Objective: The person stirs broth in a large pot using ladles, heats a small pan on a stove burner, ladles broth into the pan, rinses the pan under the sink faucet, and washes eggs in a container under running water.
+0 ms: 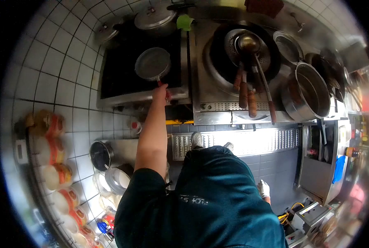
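My left hand (161,92) is closed round the red handle of a small frying pan (152,63), which is over the dark stove top (118,68) on the left. The pan looks empty. My right hand (263,189) hangs low beside my body on the right and wears a whitish glove; its fingers are too small and blurred to make out. A lidded pot (155,17) and a green object (185,22) are behind the pan.
A large wok (221,45) holds a strainer and ladles with wooden handles jutting forward. Metal pots (306,91) stand right of it. Containers (57,177) line the left wall. Below the stoves runs a floor grate (267,141); a steel cabinet (319,177) stands at right.
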Motion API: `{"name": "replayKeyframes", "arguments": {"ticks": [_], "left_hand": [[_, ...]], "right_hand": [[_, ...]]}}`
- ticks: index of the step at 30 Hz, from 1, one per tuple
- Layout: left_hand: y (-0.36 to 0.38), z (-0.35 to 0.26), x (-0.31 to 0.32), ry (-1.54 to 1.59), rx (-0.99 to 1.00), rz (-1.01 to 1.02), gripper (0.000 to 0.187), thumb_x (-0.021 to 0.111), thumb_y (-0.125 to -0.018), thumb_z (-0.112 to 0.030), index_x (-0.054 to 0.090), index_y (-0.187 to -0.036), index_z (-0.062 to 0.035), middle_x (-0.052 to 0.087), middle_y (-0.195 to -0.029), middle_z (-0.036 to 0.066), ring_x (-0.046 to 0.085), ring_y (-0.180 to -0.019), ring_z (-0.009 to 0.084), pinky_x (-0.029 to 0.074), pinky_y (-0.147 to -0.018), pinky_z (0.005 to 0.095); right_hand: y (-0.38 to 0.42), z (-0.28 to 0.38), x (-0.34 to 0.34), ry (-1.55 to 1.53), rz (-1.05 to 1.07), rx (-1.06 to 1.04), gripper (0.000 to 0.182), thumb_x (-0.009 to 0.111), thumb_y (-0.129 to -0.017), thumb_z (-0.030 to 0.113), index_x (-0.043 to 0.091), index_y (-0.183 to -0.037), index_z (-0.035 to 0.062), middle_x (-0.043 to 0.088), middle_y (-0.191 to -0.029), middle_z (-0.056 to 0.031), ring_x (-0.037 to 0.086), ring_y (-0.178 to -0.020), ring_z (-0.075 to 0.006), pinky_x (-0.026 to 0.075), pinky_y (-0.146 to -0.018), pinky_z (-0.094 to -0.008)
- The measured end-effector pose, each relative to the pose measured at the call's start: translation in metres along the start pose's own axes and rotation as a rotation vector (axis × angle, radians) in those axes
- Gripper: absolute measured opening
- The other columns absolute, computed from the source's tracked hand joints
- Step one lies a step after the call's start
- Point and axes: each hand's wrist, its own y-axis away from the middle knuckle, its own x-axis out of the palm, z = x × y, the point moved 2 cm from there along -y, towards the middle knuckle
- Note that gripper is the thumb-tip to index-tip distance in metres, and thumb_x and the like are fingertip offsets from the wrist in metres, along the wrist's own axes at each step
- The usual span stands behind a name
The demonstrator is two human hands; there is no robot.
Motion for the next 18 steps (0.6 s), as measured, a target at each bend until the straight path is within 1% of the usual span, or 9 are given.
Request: {"name": "replayKeyframes", "arguments": {"ticks": [1, 3, 5, 6, 10, 13, 15, 16, 18], "left_hand": [[-0.015, 0.007, -0.002, -0.042, 0.026, 0.048, 0.027, 0.069, -0.091, -0.023, 0.06, -0.094, 0.0025, 0.06, -0.073, 0.013, 0.059, -0.055, 0.023, 0.044, -0.042, 0.0407], [-0.025, 0.014, 0.0, -0.099, 0.071, -0.029, 0.026, 0.068, -0.091, -0.022, 0.058, -0.093, 0.0023, 0.059, -0.071, 0.013, 0.058, -0.054, 0.0239, 0.043, -0.042, 0.0408], [-0.019, 0.013, 0.005, -0.116, 0.095, -0.098, 0.025, 0.067, -0.09, -0.02, 0.056, -0.093, 0.002, 0.059, -0.069, 0.013, 0.057, -0.052, 0.0246, 0.042, -0.042, 0.0405], [-0.016, 0.013, 0.007, -0.104, 0.097, -0.13, 0.024, 0.066, -0.09, -0.019, 0.056, -0.094, 0.0018, 0.058, -0.069, 0.013, 0.056, -0.052, 0.0248, 0.042, -0.041, 0.0402], [0.015, 0.002, 0.025, -0.036, 0.054, -0.24, 0.02, 0.064, -0.091, -0.016, 0.055, -0.094, 0.0007, 0.057, -0.068, 0.013, 0.053, -0.049, 0.0251, 0.039, -0.041, 0.0399], [0.014, 0.006, 0.032, 0.018, 0.126, -0.214, 0.016, 0.062, -0.092, -0.013, 0.055, -0.097, 0.0004, 0.057, -0.069, 0.014, 0.052, -0.049, 0.0254, 0.039, -0.041, 0.0403], [0.017, 0.002, 0.032, -0.045, 0.065, -0.186, 0.022, 0.064, -0.095, -0.016, 0.054, -0.104, 0.0021, 0.055, -0.069, 0.013, 0.053, -0.054, 0.025, 0.04, -0.047, 0.0424], [0.017, 0.002, 0.033, -0.076, 0.034, -0.172, 0.024, 0.065, -0.097, -0.017, 0.054, -0.108, 0.003, 0.054, -0.07, 0.012, 0.053, -0.056, 0.0249, 0.041, -0.051, 0.0435], [0.019, 0.001, 0.035, -0.059, 0.026, -0.165, 0.024, 0.064, -0.098, -0.018, 0.055, -0.106, 0.0031, 0.054, -0.068, 0.012, 0.052, -0.055, 0.0252, 0.042, -0.05, 0.0432]], "right_hand": [[0.001, -0.006, -0.003, 0.023, 0.0, -0.007, 0.04, 0.067, -0.097, 0.036, 0.063, -0.126, 0.0072, 0.068, -0.102, -0.0082, 0.066, -0.086, -0.0232, 0.055, -0.072, -0.0399], [0.007, -0.017, -0.006, 0.069, -0.002, -0.015, 0.04, 0.067, -0.097, 0.036, 0.063, -0.125, 0.0071, 0.068, -0.1, -0.0084, 0.067, -0.085, -0.0235, 0.055, -0.071, -0.0402], [0.017, -0.024, -0.004, 0.116, -0.005, -0.018, 0.039, 0.067, -0.097, 0.036, 0.063, -0.123, 0.0071, 0.067, -0.099, -0.0083, 0.066, -0.083, -0.0234, 0.055, -0.071, -0.0403], [0.023, -0.026, -0.005, 0.17, -0.002, -0.032, 0.036, 0.068, -0.097, 0.036, 0.064, -0.119, 0.0076, 0.067, -0.094, -0.0069, 0.066, -0.079, -0.0224, 0.055, -0.069, -0.0394], [0.034, -0.039, -0.002, 0.129, -0.011, 0.024, 0.033, 0.067, -0.096, 0.036, 0.064, -0.114, 0.0081, 0.066, -0.093, -0.0069, 0.065, -0.077, -0.0219, 0.054, -0.067, -0.0389], [0.036, -0.033, -0.001, 0.15, 0.005, 0.019, 0.031, 0.067, -0.097, 0.036, 0.064, -0.112, 0.0088, 0.065, -0.091, -0.0066, 0.064, -0.076, -0.0214, 0.053, -0.066, -0.0384], [0.032, -0.026, 0.002, 0.188, 0.008, -0.005, 0.03, 0.067, -0.096, 0.036, 0.064, -0.111, 0.0093, 0.065, -0.09, -0.0059, 0.063, -0.075, -0.0207, 0.053, -0.065, -0.0378], [0.028, -0.024, 0.002, 0.127, -0.006, 0.017, 0.03, 0.067, -0.097, 0.036, 0.064, -0.111, 0.0094, 0.064, -0.09, -0.0054, 0.063, -0.075, -0.0205, 0.053, -0.065, -0.0375], [0.021, -0.022, 0.006, 0.005, -0.032, 0.061, 0.029, 0.066, -0.097, 0.035, 0.064, -0.11, 0.0094, 0.064, -0.09, -0.0044, 0.063, -0.075, -0.0201, 0.053, -0.065, -0.037]]}}
